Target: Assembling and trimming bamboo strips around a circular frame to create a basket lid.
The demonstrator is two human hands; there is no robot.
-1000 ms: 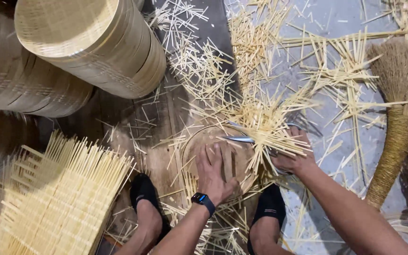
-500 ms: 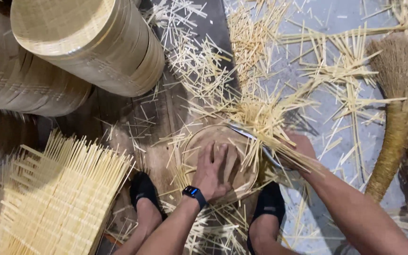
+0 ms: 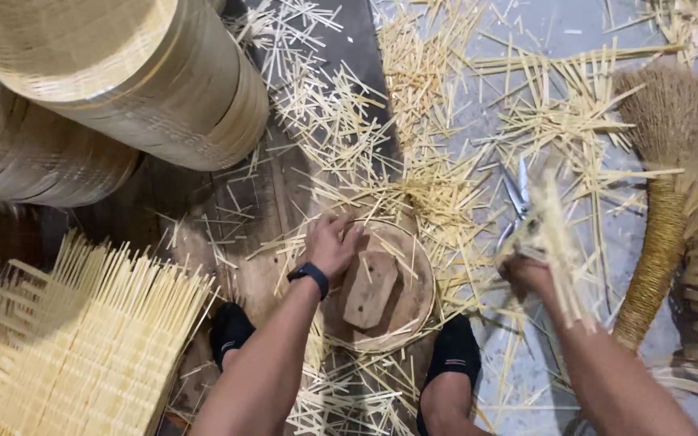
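Grey floor with a dark wooden board running up the middle of the frame, littered everywhere with pale cut bamboo strips (image 3: 341, 121). Upper left: stack of round woven trays (image 3: 123, 77) lying on its side. Lower left: flat woven mat (image 3: 74, 347) with untrimmed strip ends sticking out. Right edge: a broom (image 3: 672, 202) with a bound handle, head fanning upward.

Centre, between two feet in black socks (image 3: 454, 351): a round woven tray (image 3: 414, 282), lying flat, with a small wooden block (image 3: 369, 289) resting on its middle. Loose strips lie across and around its rim.

Left hand (image 3: 331, 246), dark band on the wrist, is spread over the upper left rim of the round tray, fingers curled down onto the edge, steadying it. It grips nothing separate.

Right hand (image 3: 527, 270), centre right of frame, is closed around the handles of a pair of scissors (image 3: 517, 198), blades pointing up and looking slightly parted; motion blur makes this uncertain. A bundle of strips (image 3: 559, 250), blurred, crosses in front of that hand; whether the hand holds it or it simply sticks out from the tray's rim I cannot tell.

Judgement: the trimming step is in hand, shearing protruding strip ends off the tray's rim. The next cut would call for bringing the blades close against the rim at the right side, left hand keeping the tray from turning, and fingers kept off the cutting line.
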